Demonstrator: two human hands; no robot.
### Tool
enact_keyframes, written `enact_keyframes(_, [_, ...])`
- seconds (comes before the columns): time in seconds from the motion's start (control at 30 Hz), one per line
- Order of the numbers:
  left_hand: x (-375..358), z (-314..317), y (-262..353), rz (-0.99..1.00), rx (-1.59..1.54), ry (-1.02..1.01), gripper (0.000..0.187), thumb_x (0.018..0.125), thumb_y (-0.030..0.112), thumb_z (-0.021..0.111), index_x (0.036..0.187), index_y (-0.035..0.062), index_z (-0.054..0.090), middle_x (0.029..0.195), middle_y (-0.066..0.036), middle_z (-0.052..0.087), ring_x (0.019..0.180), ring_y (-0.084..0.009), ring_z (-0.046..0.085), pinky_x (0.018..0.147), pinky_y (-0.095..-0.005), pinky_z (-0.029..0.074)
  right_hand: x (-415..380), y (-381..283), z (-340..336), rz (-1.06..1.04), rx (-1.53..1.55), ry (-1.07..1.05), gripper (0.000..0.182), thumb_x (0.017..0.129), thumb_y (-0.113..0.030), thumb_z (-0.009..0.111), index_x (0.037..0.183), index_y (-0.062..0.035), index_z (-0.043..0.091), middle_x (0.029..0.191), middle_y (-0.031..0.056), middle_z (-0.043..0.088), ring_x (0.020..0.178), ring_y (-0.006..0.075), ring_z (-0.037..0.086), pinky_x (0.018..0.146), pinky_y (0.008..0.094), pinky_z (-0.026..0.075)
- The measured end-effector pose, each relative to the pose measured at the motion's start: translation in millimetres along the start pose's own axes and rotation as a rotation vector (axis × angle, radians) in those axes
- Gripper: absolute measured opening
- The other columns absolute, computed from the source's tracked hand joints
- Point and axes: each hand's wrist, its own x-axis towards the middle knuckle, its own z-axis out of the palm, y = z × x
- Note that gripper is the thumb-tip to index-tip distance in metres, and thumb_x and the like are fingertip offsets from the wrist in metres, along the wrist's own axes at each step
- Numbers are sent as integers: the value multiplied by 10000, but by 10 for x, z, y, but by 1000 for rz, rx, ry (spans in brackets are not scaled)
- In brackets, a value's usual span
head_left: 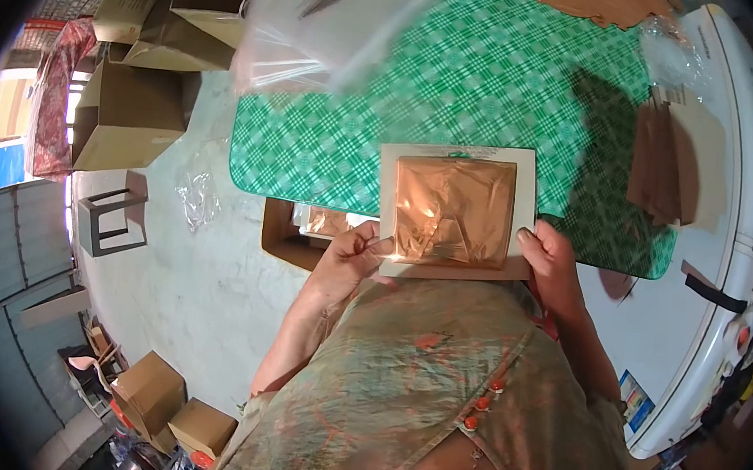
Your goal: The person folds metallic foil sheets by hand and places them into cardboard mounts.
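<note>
A flat pale card [524,194] with a shiny copper-coloured foil square [455,210] on it is held before my body, at the near edge of the table. My left hand [350,255] pinches its lower left corner. At the lower right edge, my right hand [552,250] grips it with the thumb on top. The foil looks wrinkled, with a raised shape in the middle that I cannot make out. Below the table edge, beside my left hand, an open cardboard box [280,231] contains another copper-coloured piece [328,222].
The table has a green checked cloth [312,153]. Clear plastic bags [340,35] lie at its far left, brown sheets [603,2] at the far side and brown pieces [660,161] at the right. Open cartons [137,107] and a grey stool [112,216] stand left; a white appliance [719,104] stands right.
</note>
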Motion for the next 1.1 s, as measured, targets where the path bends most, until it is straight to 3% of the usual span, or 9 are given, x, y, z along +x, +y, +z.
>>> enact_keyframes(0.2, [23, 48, 117, -76, -76, 16, 257, 1072, 163, 575, 1239, -31, 581, 1201, -108, 672, 865, -209, 718, 737, -327, 649, 12, -167, 29, 265, 280, -54, 196, 1039, -136, 540, 901, 2, 549, 773, 11, 567, 804, 93, 630, 690, 292, 512])
enact_keyframes(0.3, [2, 35, 179, -67, -57, -22, 290, 1084, 132, 531, 1322, -32, 549, 1186, -120, 696, 967, -238, 737, 770, -339, 635, 31, -133, -10, 196, 257, -130, 167, 1040, -126, 525, 1023, 36, 560, 890, 69, 651, 925, 154, 702, 760, 308, 578])
enact_keyframes(0.4, [-13, 53, 213, -18, -5, -60, 310, 1086, 115, 522, 1356, -36, 504, 1224, -138, 688, 971, -269, 745, 795, -351, 637, 3, -47, -45, 137, 236, -222, 282, 1068, -106, 458, 1290, 52, 532, 1103, 123, 690, 920, 161, 698, 762, 319, 610])
enact_keyframes(0.5, [16, 36, 154, -6, -30, -59, 317, 1066, 56, 534, 1362, -51, 505, 1276, -148, 658, 935, -298, 761, 765, -324, 647, 0, -87, -32, 206, 303, -217, 291, 1062, -94, 462, 1309, 54, 506, 1119, 126, 694, 966, 167, 694, 776, 320, 611])
enact_keyframes(0.7, [50, 33, 132, 6, 11, -46, 279, 1077, 86, 531, 1323, -46, 519, 1252, -146, 667, 918, -298, 764, 784, -320, 641, 13, -317, -14, 291, 312, -171, 230, 1065, -113, 469, 1221, 50, 519, 1032, 147, 688, 766, 183, 715, 645, 291, 599])
enact_keyframes(0.9, [57, 56, 213, -8, 62, -20, 243, 1086, 191, 554, 1182, -32, 556, 1046, -168, 720, 849, -254, 761, 741, -320, 638, 107, -268, -82, 238, 182, -187, 205, 1073, -133, 464, 1175, 37, 515, 922, 126, 665, 645, 186, 695, 558, 282, 570])
enact_keyframes(1.0, [105, 59, 275, -25, 109, -11, 250, 1089, 224, 550, 1142, -20, 563, 982, -170, 729, 824, -244, 758, 731, -325, 636, 139, -409, -109, 319, 152, -169, 217, 1069, -128, 472, 1202, 38, 513, 973, 135, 678, 703, 189, 711, 593, 296, 580])
enact_keyframes(1.1, [142, 55, 312, -54, 32, -10, 234, 1093, 213, 538, 1134, -16, 565, 992, -173, 727, 825, -244, 757, 734, -325, 633, 169, -341, -47, 204, 331, -133, 248, 1059, -108, 482, 1260, 33, 511, 1044, 143, 690, 773, 198, 725, 682, 310, 598])
